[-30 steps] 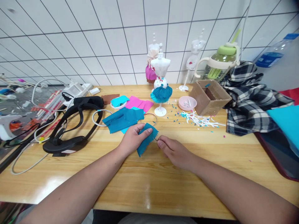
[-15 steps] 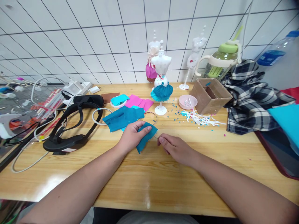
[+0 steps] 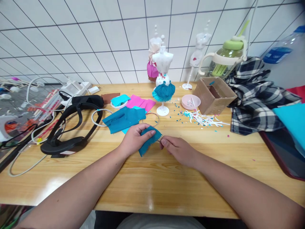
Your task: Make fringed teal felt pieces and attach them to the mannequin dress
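Note:
My left hand (image 3: 136,139) is closed, thumb on top, around a small piece of teal crepe paper (image 3: 147,143) with a jagged right edge. My right hand (image 3: 175,148) is pinched shut just right of that edge, on a thin needle-like rod (image 3: 159,140) that meets the paper; its exact kind is too small to make out. Behind the hands lie a larger teal sheet (image 3: 125,118) and a thin wire-like ring (image 3: 158,120). A white mannequin (image 3: 163,60) stands further back, wearing a ruffled teal skirt (image 3: 164,91).
Two more mannequins, one in a pink skirt (image 3: 152,69), stand by the wall. A pink bowl (image 3: 191,102), white paper strips (image 3: 205,119), a cardboard box (image 3: 213,95) and a pitcher (image 3: 225,58) are at right. A black headset (image 3: 71,127) and cables lie left.
My right hand has come slightly closer to the teal paper's jagged edge, and less of the thin rod shows between them. The left hand keeps its hold. The view has shifted slightly.

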Motion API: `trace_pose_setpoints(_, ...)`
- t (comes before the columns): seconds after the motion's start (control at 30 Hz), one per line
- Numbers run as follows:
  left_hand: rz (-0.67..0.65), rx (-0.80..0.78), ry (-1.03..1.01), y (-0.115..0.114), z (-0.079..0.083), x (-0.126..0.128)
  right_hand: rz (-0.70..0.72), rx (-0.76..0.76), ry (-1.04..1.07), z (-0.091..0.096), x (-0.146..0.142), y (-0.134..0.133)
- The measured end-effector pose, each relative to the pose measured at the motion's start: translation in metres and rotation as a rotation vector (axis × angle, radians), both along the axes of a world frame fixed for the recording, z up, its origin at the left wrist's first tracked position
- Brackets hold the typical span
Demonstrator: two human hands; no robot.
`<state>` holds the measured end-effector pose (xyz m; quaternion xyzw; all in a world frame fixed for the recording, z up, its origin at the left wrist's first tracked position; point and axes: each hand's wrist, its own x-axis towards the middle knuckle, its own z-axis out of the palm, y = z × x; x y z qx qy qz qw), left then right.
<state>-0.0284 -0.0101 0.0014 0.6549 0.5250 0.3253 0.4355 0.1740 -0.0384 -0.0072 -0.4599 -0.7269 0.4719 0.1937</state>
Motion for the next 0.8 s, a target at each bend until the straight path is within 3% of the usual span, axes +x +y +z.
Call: trace_pose_setpoints(0.8,-0.022,-0.028,-0.019,0.0005,-0.0001,0.0002,0.041,0.004,-0.018,0.0001,-0.0010,0.0026)
